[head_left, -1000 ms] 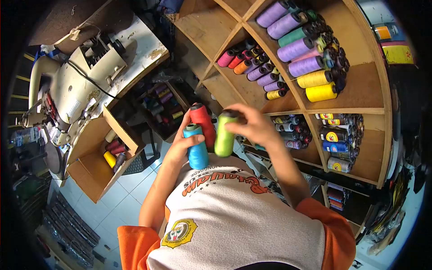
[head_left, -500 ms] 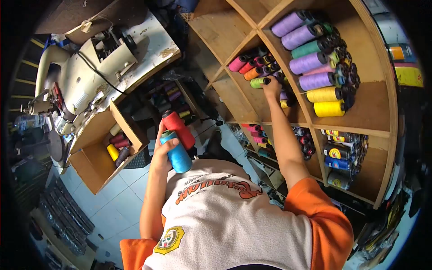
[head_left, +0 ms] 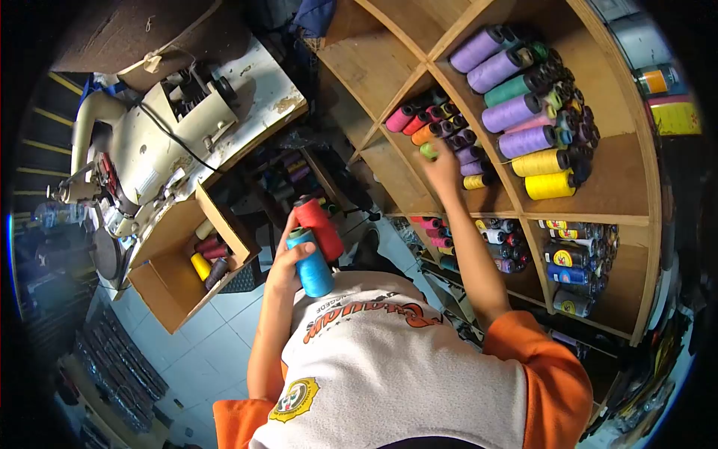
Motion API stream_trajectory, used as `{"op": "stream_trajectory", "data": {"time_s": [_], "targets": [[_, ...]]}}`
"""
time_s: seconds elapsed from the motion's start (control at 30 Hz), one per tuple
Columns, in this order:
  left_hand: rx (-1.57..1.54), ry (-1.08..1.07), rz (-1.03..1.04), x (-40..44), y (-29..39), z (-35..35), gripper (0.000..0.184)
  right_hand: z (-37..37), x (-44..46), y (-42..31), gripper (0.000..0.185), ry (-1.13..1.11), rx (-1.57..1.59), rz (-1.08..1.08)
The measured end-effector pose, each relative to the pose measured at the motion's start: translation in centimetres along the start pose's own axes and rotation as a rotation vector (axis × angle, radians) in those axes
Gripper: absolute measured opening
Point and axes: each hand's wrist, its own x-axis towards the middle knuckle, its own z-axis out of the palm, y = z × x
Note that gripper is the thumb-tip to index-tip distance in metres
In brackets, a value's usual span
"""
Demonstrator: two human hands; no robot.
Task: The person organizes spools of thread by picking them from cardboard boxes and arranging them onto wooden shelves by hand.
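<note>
My left hand (head_left: 286,263) is closed around a blue thread spool (head_left: 311,269) and a red thread spool (head_left: 320,228), held together in front of my shirt. The thumb lies across the blue one, and the red one leans beside it. My right hand (head_left: 443,170) reaches into a shelf compartment, its fingers closed over the near end of a lime green thread spool (head_left: 428,151). That hand is slightly blurred and hides part of the spool. Pink (head_left: 400,118), orange (head_left: 425,133) and purple (head_left: 470,155) spools lie around it.
The wooden shelf (head_left: 516,198) holds several more spools, including a stack with yellow ones (head_left: 550,185) on the right. A sewing machine (head_left: 149,150) stands on a table at left. Below it, a cardboard box (head_left: 161,299) contains several spools.
The view has shifted slightly. My right hand now covers more of the lime green spool, including its dark end. My left hand still holds the blue and red spools.
</note>
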Motion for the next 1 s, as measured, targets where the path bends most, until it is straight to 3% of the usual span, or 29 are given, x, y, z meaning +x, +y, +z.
{"op": "stream_trajectory", "data": {"time_s": [0.07,0.1,0.13,0.17,0.23,0.37,0.4,0.5,0.63,0.73,1.0], "targets": [[0.067,-0.086,-0.067,0.9,-0.1,0.6,0.094,-1.2,-2.6,-4.9,0.044,-0.403,0.575,0.075],[0.1,-0.131,-0.103,1.4,-0.2,0.8,0.095,-4.0,-3.6,-9.4,0.041,-0.702,0.755,0.272],[0.16,-0.193,-0.181,1.8,-0.4,0.7,0.098,-4.9,-4.7,-11.3,0.043,-0.812,0.912,0.264],[0.226,-0.239,-0.22,2.3,-0.6,0.9,0.097,-5.6,-5.7,-12.8,0.041,-0.856,0.943,0.215],[0.354,-0.329,-0.302,3.0,-1.0,1.6,0.096,-5.2,-6.4,-12.5,0.035,-0.728,0.555,-0.287],[0.295,-0.348,-0.391,3.7,-0.7,3.1,0.093,-8.3,-6.4,-9.2,0.035,-0.981,0.754,0.242],[0.399,-0.391,-0.37,4.4,-1.3,1.3,0.089,-9.2,-6.3,-7.6,0.031,-0.891,0.734,0.285],[0.177,-0.267,-0.41,3.7,-0.7,2.1,0.084,-11.1,-4.8,-2.5,0.027,-0.653,0.603,0.387],[0.096,-0.215,-0.396,3.3,-1.0,1.2,0.083,-8.1,-1.1,7.3,0.033,-0.441,0.126,0.414],[0.093,-0.201,-0.371,3.0,-0.8,1.2,0.084,-2.6,0.7,14.8,0.028,-0.021,-0.18,0.082],[0.108,-0.101,-0.259,2.0,-0.9,0.9,0.082,0.9,3.7,16.5,0.045,-0.057,-0.274,0.283]]}}
